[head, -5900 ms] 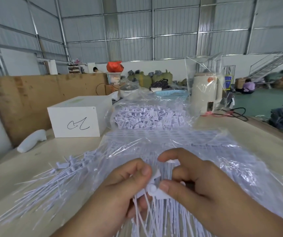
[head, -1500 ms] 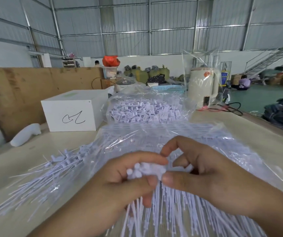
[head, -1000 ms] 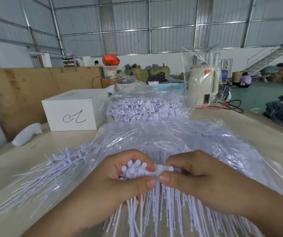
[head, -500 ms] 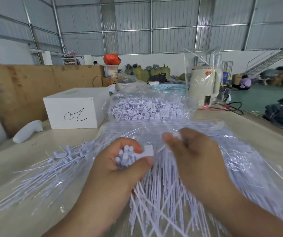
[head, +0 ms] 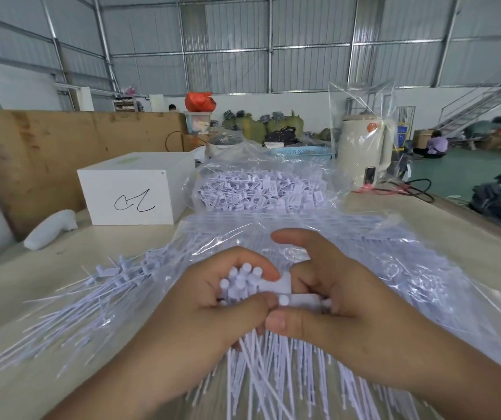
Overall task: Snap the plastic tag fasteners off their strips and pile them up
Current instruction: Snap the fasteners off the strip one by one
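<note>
Left hand [head: 213, 310] is gripping a bundle of light, springy fasteners [head: 240, 283]; right hand [head: 328, 301] is pinching, apparently, the next head [head: 299, 299].

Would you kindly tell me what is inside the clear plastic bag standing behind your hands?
The clear plastic bag holds a heap of loose pale fasteners, their tag heads and thin stems jumbled. Whatever lies deeper or behind the heap is covered.

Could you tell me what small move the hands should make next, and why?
Probably twist the right hand to snap its pinched fastener off, since the left hand already grips a bundle of fasteners right beside it.
</note>
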### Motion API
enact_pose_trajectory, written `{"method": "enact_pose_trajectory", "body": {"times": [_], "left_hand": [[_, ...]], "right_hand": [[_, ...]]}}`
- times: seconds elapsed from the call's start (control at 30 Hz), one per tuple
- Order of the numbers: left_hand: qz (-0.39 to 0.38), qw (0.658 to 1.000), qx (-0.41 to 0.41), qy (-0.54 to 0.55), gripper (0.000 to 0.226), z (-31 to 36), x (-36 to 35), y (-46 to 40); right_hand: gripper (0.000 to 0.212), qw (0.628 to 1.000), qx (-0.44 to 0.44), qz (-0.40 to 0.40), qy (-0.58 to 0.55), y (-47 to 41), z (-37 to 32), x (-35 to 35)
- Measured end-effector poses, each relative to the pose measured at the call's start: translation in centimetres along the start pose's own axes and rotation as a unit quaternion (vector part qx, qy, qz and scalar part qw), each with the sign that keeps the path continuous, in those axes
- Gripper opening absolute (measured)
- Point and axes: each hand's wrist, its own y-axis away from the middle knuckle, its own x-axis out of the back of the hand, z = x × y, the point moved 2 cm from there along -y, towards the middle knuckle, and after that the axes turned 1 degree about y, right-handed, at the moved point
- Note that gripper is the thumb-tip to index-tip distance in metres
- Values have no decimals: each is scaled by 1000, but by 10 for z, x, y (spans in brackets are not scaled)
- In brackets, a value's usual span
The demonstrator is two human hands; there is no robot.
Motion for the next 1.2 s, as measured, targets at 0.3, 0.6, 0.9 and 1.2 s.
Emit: {"method": "enact_pose_trajectory", "body": {"times": [0.3,0.6,0.9,1.2], "left_hand": [[-97,994,3,44,23,-2,3,0],[-256,963,78,18,37,-2,14,0],[-171,982,57,52,17,-9,18,-3],[-115,993,18,38,13,-15,14,-6]], "right_hand": [[81,999,13,33,-18,0,-7,4],[77,999,-13,-25,43,3,-4,-7],[62,993,-86,-37,73,5,1,11],[53,983,-31,80,161,5,-4,4]]}}
